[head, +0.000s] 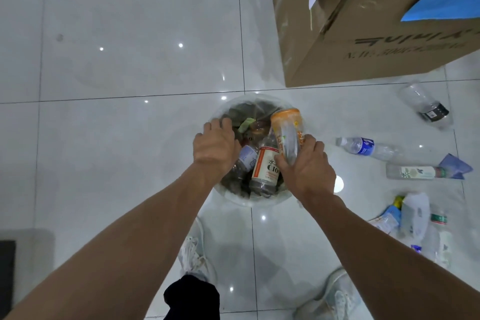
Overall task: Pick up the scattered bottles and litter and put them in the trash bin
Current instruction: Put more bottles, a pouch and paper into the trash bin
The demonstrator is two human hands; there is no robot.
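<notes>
Fingers (pixel 311 141) of the right hand (pixel 309 166) are wrapping round a clear plastic bottle with orange label (pixel 287 131), holding it tilted over the round trash bin with clear liner (pixel 250 203). Left hand (pixel 215 148) is reaching into the bin, fingers curled down; cannot tell if it's holding anything. Bin is looking nearly full, so the bottle probably needs lowering into a gap before letting go, or it may roll off.
</notes>
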